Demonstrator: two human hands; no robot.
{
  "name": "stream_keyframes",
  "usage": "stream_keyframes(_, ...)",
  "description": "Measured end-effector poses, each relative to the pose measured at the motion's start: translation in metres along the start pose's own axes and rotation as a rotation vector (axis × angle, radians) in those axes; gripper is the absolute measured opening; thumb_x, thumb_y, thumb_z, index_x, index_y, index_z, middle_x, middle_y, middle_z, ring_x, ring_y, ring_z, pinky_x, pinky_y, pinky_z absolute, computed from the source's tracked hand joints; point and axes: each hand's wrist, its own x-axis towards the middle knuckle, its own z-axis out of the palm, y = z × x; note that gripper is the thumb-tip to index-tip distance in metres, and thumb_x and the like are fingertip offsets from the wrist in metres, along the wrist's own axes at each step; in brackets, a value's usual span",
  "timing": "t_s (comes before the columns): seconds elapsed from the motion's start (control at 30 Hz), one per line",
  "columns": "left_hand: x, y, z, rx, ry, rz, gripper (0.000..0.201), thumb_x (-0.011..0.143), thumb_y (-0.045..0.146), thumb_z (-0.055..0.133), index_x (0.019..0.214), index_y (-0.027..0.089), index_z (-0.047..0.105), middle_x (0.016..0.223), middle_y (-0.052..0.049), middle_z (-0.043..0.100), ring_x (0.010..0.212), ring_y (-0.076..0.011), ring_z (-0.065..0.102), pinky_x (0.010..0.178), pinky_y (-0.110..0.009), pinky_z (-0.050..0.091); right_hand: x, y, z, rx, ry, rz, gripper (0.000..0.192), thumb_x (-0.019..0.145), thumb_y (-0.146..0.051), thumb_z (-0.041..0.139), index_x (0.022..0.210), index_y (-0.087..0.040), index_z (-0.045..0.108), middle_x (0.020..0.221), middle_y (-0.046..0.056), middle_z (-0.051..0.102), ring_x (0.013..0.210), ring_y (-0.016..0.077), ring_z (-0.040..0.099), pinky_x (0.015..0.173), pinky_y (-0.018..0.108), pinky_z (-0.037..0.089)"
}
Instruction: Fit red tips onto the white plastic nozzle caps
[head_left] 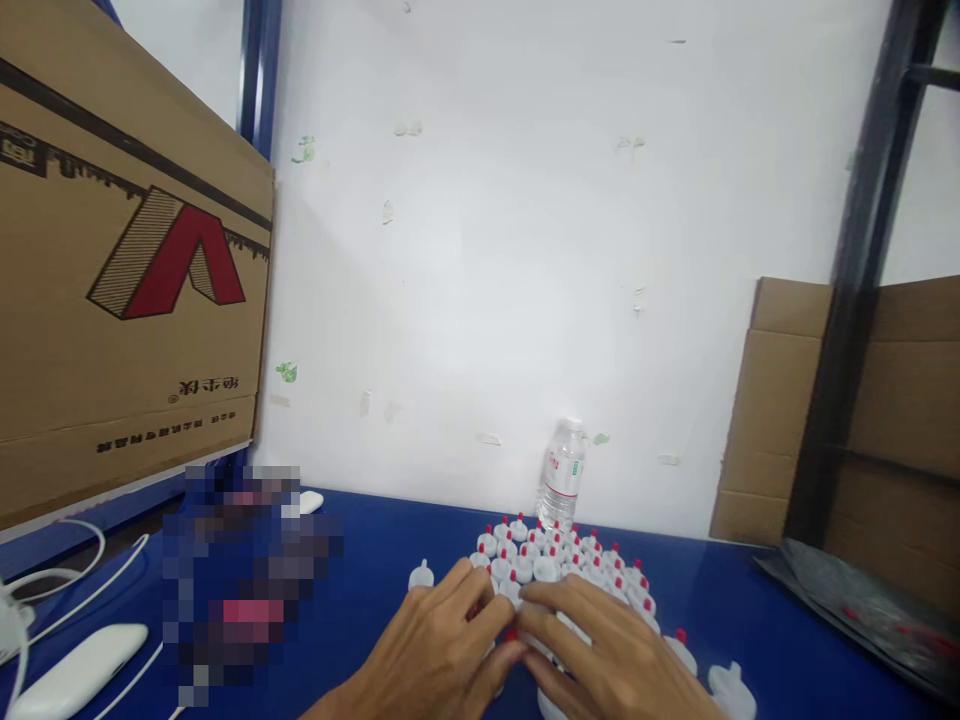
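Red-capped bottles [553, 556], small and white, massed on the blue desk [360, 545]; 12 o'clock taken as straight ahead of the person. Cluster packed close, spreading from between the hands out to 12 and 1 o'clock, most with red tips upward. Left hand [450, 640] and right hand [600, 650] both low over the near side, fingertips almost meeting. Left thumb and index bent in about a red cap [511, 635]; whether they pinch it, cannot tell. Right fingers slightly spread and curled over white bottles; grip hidden by the hand itself, cannot tell. 2 pieces with bare white nozzles: an uncapped bottle [421, 575] just beyond the left hand at 10 o'clock, another uncapped bottle [733, 692] beside the right wrist at 3 o'clock. Clear drink bottle [561, 475], white top, upright at 12 o'clock behind the cluster, near the white wall [510, 280]. Printed carton [150, 270] high at 10 o'clock, red and black mark on its side. White cable [141, 543] and white oblong device [86, 670] at 9 o'clock. Cardboard sheet [772, 420] at 2 o'clock; dark plastic bag [840, 600] at 3 o'clock.
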Motion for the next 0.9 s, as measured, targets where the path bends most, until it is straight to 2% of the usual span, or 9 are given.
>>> stream_keyframes(0.13, 0.002, 0.007, -0.001, -0.075, -0.004, -0.026, 0.028, 0.102, 0.022, 0.031, 0.088, 0.023, 0.055, 0.089, -0.007, 0.064, 0.083, -0.0228, 0.059, 0.058, -0.031, 0.042, -0.001, 0.001, -0.004, 0.006, 0.048, 0.006, 0.015, 0.100, -0.024, 0.054, 0.104, -0.018, 0.066, 0.086, 0.007, 0.076, 0.072, 0.0180, 0.072, 0.066, 0.026, 0.062)
stream_keyframes(0.27, 0.003, 0.015, 0.006, -0.274, 0.054, -0.195, 0.039, 0.106, 0.032, 0.023, 0.089, 0.025, 0.057, 0.089, -0.005, 0.066, 0.087, -0.0210, 0.059, 0.078, -0.032, 0.048, -0.004, 0.005, -0.006, -0.065, 0.062, -0.041, 0.016, 0.098, -0.021, 0.056, 0.108, -0.017, 0.068, 0.093, 0.009, 0.077, 0.080, 0.0197, 0.074, 0.072, 0.029, 0.062)
stream_keyframes(0.37, 0.004, 0.009, 0.005, -0.412, 0.049, -0.358, 0.047, 0.107, 0.041, 0.020, 0.087, 0.024, 0.057, 0.089, -0.004, 0.064, 0.084, -0.0193, 0.058, 0.082, -0.030, 0.049, -0.018, 0.027, -0.007, -0.141, 0.057, -0.040, 0.021, 0.097, -0.013, 0.054, 0.111, -0.018, 0.068, 0.103, 0.010, 0.076, 0.091, 0.0219, 0.073, 0.079, 0.034, 0.060)
stream_keyframes(0.47, 0.005, -0.011, -0.006, -0.427, 0.070, -0.502, 0.051, 0.107, 0.046, 0.017, 0.078, 0.023, 0.052, 0.081, -0.002, 0.059, 0.077, -0.0181, 0.054, 0.076, -0.030, 0.047, -0.041, 0.069, -0.014, -0.241, 0.015, 0.194, 0.020, 0.097, -0.020, 0.054, 0.111, -0.022, 0.068, 0.109, 0.010, 0.074, 0.096, 0.0243, 0.072, 0.084, 0.039, 0.058)
stream_keyframes(0.53, 0.006, -0.028, -0.015, -0.311, 0.056, -0.457, 0.048, 0.107, 0.043, 0.021, 0.072, 0.022, 0.046, 0.072, 0.001, 0.054, 0.071, -0.0174, 0.049, 0.076, -0.032, 0.043, -0.057, 0.100, -0.022, -0.246, -0.016, 0.433, 0.021, 0.098, -0.037, 0.054, 0.104, -0.023, 0.068, 0.107, 0.009, 0.074, 0.096, 0.0274, 0.071, 0.087, 0.043, 0.056)
stream_keyframes(0.6, 0.006, -0.043, -0.018, -0.176, -0.004, -0.419, 0.038, 0.106, 0.039, 0.030, 0.078, 0.022, 0.051, 0.080, -0.001, 0.058, 0.080, -0.0200, 0.051, 0.071, -0.032, 0.040, -0.072, 0.126, -0.032, -0.213, -0.063, 0.662, 0.029, 0.096, -0.049, 0.052, 0.099, -0.024, 0.066, 0.099, 0.007, 0.075, 0.089, 0.0278, 0.072, 0.081, 0.040, 0.056)
stream_keyframes(0.67, 0.005, -0.053, -0.016, -0.120, -0.062, -0.425, 0.032, 0.104, 0.035, 0.036, 0.082, 0.022, 0.055, 0.085, -0.002, 0.060, 0.086, -0.0212, 0.053, 0.070, -0.032, 0.040, -0.086, 0.146, -0.040, -0.172, -0.116, 0.802, 0.035, 0.094, -0.057, 0.050, 0.095, -0.025, 0.065, 0.095, 0.005, 0.075, 0.083, 0.0279, 0.073, 0.077, 0.038, 0.055)
stream_keyframes(0.8, 0.001, -0.060, -0.005, -0.055, -0.181, -0.427, 0.020, 0.098, 0.029, 0.046, 0.089, 0.022, 0.062, 0.099, -0.004, 0.063, 0.098, -0.0241, 0.055, 0.077, -0.034, 0.044, -0.117, 0.172, -0.045, -0.124, -0.159, 0.870, 0.041, 0.092, -0.062, 0.049, 0.092, -0.025, 0.066, 0.094, 0.006, 0.075, 0.087, 0.0286, 0.071, 0.078, 0.038, 0.053)
stream_keyframes(0.9, -0.002, -0.060, -0.003, -0.041, -0.258, -0.403, 0.018, 0.095, 0.024, 0.048, 0.094, 0.022, 0.065, 0.105, -0.006, 0.063, 0.100, -0.0253, 0.057, 0.086, -0.039, 0.046, -0.136, 0.185, -0.045, -0.112, -0.247, 0.872, 0.040, 0.090, -0.061, 0.051, 0.088, -0.024, 0.067, 0.084, 0.005, 0.073, 0.080, 0.0264, 0.069, 0.075, 0.037, 0.052)
